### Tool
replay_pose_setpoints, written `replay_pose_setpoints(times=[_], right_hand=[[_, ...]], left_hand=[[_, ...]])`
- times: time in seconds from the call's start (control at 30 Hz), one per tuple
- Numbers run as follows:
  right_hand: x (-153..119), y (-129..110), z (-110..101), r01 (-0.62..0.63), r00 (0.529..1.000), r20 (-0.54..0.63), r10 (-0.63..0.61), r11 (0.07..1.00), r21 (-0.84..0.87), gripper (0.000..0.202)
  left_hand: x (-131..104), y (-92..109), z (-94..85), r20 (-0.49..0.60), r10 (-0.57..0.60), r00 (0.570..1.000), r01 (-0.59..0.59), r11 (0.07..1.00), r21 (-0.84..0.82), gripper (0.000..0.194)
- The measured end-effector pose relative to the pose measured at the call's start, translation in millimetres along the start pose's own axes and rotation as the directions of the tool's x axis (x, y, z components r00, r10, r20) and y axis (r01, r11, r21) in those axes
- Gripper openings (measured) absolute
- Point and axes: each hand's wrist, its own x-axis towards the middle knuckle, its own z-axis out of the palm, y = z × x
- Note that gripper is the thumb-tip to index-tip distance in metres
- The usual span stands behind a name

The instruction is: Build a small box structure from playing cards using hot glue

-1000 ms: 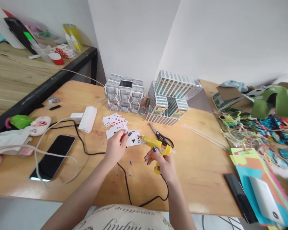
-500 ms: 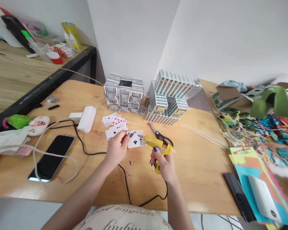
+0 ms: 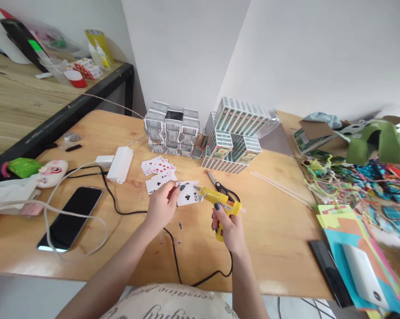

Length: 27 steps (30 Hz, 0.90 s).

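Between the thumb and fingers of my left hand (image 3: pixel 162 203) is a playing card (image 3: pixel 188 195), a two of clubs, pinched at its left edge. My right hand (image 3: pixel 229 226) is wrapped round the grip of a yellow glue gun (image 3: pixel 219 199). The gun's metal nozzle points left, over the card's right side; whether it touches the card I cannot tell. Behind the card lie loose playing cards (image 3: pixel 159 165), some red and some black. Black-handled scissors (image 3: pixel 219 185) rest open just behind the gun, which partly covers them.
A structure of folded cards (image 3: pixel 173 130) stands at the back, beside stacked card boxes (image 3: pixel 233 133). To the left are a phone (image 3: pixel 71 218), a white power strip (image 3: pixel 120 165) and cables. Clear glue sticks (image 3: pixel 281 189) lie right; colored paper (image 3: pixel 346 248) and yarn scraps crowd the far right.
The glue gun and my right hand have shifted very slightly to the right. My left hand and the card stay almost in place.
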Motion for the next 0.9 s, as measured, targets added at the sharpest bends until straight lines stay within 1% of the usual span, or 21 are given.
replay_pose_setpoints(times=[0.23,0.43,0.6,0.67,0.77,0.83,0.9], right_hand=[[-0.2,1.5,-1.4,-0.009,1.000,-0.012,0.009,1.000,0.005,0.047],[1.2,6.3,-3.1,0.016,1.000,-0.021,-0.015,0.998,0.059,0.045],[4.5,8.8,-2.2,-0.019,0.997,-0.079,0.026,0.996,0.089,0.043],[9.1,13.3,-3.1,-0.024,0.995,-0.088,0.042,0.980,0.199,0.041],[19.0,22.8,-12.2,-0.069,0.996,-0.022,0.087,0.898,0.434,0.045],[26.7,30.1,-26.1,-0.126,0.991,0.029,0.130,0.839,0.529,0.050],[35.1,38.4,-45.7,-0.145,0.987,0.027,0.158,0.800,0.583,0.050]], left_hand=[[-0.6,0.8,0.0,-0.004,-0.002,1.000,0.002,1.000,-0.018,0.015],[-0.6,-1.6,0.9,0.017,-0.003,1.000,0.004,1.000,-0.019,0.016],[-0.7,-0.5,-0.3,0.015,0.012,1.000,-0.011,1.000,-0.010,0.018],[-0.7,1.0,-1.6,0.009,-0.005,1.000,0.006,1.000,-0.018,0.020],[-0.3,1.0,-4.4,-0.002,-0.036,0.999,0.036,0.999,-0.030,0.024],[-0.1,-2.3,-6.3,0.002,-0.047,0.999,0.047,0.998,-0.047,0.023],[0.0,-8.3,-7.8,0.011,-0.056,0.998,0.057,0.996,-0.063,0.023]])
